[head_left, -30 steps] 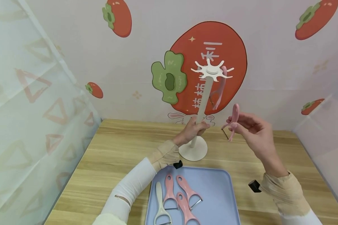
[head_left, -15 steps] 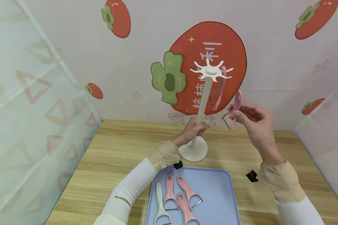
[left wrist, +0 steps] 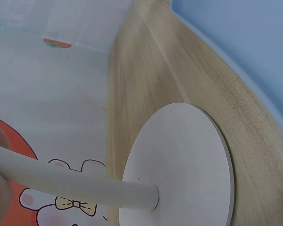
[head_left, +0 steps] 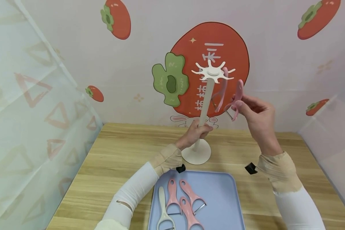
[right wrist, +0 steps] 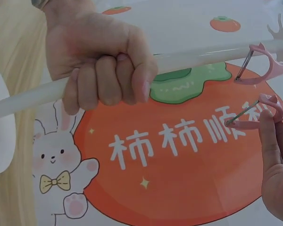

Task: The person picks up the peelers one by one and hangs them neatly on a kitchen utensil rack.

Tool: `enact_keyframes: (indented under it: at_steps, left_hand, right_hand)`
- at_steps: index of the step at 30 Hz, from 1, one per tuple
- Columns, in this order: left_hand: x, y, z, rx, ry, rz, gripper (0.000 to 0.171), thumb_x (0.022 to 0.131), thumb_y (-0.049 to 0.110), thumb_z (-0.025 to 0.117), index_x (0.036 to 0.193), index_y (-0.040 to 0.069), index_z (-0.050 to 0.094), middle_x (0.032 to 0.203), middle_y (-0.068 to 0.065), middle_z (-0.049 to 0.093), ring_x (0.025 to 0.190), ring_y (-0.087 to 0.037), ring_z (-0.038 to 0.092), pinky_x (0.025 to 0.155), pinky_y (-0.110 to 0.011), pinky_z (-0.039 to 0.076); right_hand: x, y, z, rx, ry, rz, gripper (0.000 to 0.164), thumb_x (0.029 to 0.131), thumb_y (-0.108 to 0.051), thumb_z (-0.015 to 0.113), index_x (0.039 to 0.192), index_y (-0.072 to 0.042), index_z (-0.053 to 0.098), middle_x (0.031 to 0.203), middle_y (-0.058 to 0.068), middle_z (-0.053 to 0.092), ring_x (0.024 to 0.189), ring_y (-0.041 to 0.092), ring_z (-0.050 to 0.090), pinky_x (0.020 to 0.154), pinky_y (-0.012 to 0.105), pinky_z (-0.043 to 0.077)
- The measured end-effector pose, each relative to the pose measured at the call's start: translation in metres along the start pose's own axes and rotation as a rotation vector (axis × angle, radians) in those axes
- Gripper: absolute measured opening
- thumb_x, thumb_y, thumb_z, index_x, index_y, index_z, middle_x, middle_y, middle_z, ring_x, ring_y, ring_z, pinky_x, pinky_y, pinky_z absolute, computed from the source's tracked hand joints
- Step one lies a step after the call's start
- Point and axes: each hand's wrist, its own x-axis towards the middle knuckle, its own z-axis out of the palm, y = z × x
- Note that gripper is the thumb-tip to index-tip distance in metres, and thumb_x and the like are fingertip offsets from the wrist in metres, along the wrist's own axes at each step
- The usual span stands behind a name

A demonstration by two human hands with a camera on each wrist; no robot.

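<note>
Printed backdrop (head_left: pixel 126 64) rises behind the table (head_left: pixel 118 150). The left hand (head_left: pixel 196 132) wraps its grip around the white stand (head_left: pixel 206 102); the right hand (head_left: pixel 258 119) pinches a pink peeler (head_left: pixel 239 91) just right of the hanging peeler (head_left: pixel 225 86). Overshooting left could knock that one off; a slack grip could let the stand tip.

Off-white is being shown by the slender, spoke-topped plastic rack (head_left: pixel 206 102), and plain pink by the Y-shaped plastic peeler hung there (head_left: pixel 225 86), the matching lifted peeler (head_left: pixel 239 90) and three tray-borne peelers (head_left: pixel 187 208). Cream is being displayed by the fourth tray peeler (head_left: pixel 162 196), pale blue by the round-cornered tray (head_left: pixel 221 191), streaked yellow-brown by the flat wood-grained tabletop (head_left: pixel 123 143). The whitish backdrop sheet (head_left: pixel 149 35) is being patterned by orange-red, green-leaved persimmons (head_left: pixel 194 54) and white lettering (right wrist: pixel 190 136).
</note>
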Motion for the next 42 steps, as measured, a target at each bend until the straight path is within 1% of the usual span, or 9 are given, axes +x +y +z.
enact_keyframes:
  at_steps: [8,10,15,18,25,28,32,37,42]
  left_hand:
    - [0.001,-0.001,0.0,0.003,0.011,0.0,0.037,0.098,0.004,0.054,0.067,-0.004,0.036,0.049,0.004,0.027,0.044,-0.015,0.023,0.047,-0.027,0.02]
    - [0.001,-0.001,0.0,0.006,0.012,0.0,0.039,0.097,0.004,0.054,0.065,-0.002,0.034,0.049,0.003,0.027,0.044,-0.015,0.022,0.047,-0.027,0.02]
    - [0.001,-0.001,-0.001,0.013,0.006,-0.005,0.041,0.098,0.005,0.054,0.063,-0.002,0.034,0.048,0.003,0.028,0.044,-0.015,0.023,0.046,-0.027,0.021]
    - [0.002,0.0,-0.002,0.012,0.006,-0.007,0.042,0.098,0.006,0.055,0.062,-0.002,0.034,0.048,0.003,0.028,0.045,-0.014,0.024,0.046,-0.027,0.02]
    - [0.0,0.0,-0.001,0.001,0.009,-0.009,0.041,0.097,0.007,0.055,0.064,-0.003,0.034,0.049,0.004,0.029,0.045,-0.014,0.024,0.046,-0.028,0.021]
    - [0.0,0.0,0.0,0.001,0.015,-0.001,0.038,0.097,0.007,0.055,0.066,-0.003,0.035,0.049,0.004,0.028,0.045,-0.014,0.024,0.046,-0.028,0.021]
    - [-0.001,0.001,0.002,0.002,0.03,-0.008,0.036,0.096,0.006,0.055,0.068,-0.003,0.036,0.049,0.003,0.028,0.045,-0.013,0.024,0.047,-0.027,0.021]
    - [-0.001,0.0,0.002,0.003,0.04,-0.018,0.031,0.097,0.006,0.055,0.072,-0.003,0.04,0.049,0.003,0.027,0.045,-0.014,0.024,0.047,-0.026,0.021]
    - [-0.001,0.001,0.002,0.009,0.026,-0.014,0.026,0.098,0.006,0.054,0.076,-0.002,0.042,0.049,0.001,0.028,0.044,-0.015,0.025,0.047,-0.027,0.021]
  right_hand:
    - [0.021,0.0,0.006,0.272,0.005,-0.008,0.038,0.091,0.012,0.065,0.128,0.019,0.063,0.108,0.025,0.075,0.097,0.031,0.077,0.089,0.038,0.057]
    - [0.025,0.001,0.008,0.291,0.01,-0.022,0.038,0.091,0.011,0.065,0.127,0.019,0.063,0.108,0.025,0.075,0.098,0.031,0.077,0.087,0.037,0.058]
    - [0.032,0.002,0.01,0.263,0.014,-0.066,0.038,0.091,0.009,0.067,0.127,0.019,0.063,0.106,0.025,0.076,0.095,0.031,0.077,0.081,0.033,0.06]
    - [0.035,0.002,0.012,0.31,0.001,-0.066,0.036,0.09,0.011,0.066,0.126,0.019,0.064,0.105,0.026,0.076,0.091,0.03,0.077,0.078,0.032,0.061]
    - [0.04,0.001,0.018,0.301,-0.002,-0.084,0.036,0.09,0.01,0.067,0.125,0.017,0.066,0.104,0.025,0.076,0.091,0.03,0.078,0.081,0.034,0.06]
    - [0.042,0.0,0.02,0.315,0.003,-0.085,0.034,0.09,0.01,0.067,0.124,0.017,0.066,0.101,0.024,0.077,0.085,0.028,0.078,0.08,0.033,0.06]
    - [0.045,-0.003,0.024,0.354,-0.008,-0.084,0.033,0.09,0.014,0.065,0.122,0.019,0.066,0.098,0.025,0.077,0.08,0.028,0.077,0.073,0.031,0.062]
    - [0.049,-0.005,0.029,0.332,-0.017,-0.09,0.031,0.089,0.014,0.066,0.12,0.019,0.068,0.093,0.023,0.077,0.072,0.026,0.075,0.065,0.028,0.061]
    - [0.053,-0.008,0.032,0.329,-0.027,-0.077,0.031,0.089,0.013,0.067,0.119,0.017,0.069,0.095,0.02,0.077,0.075,0.025,0.075,0.073,0.028,0.062]
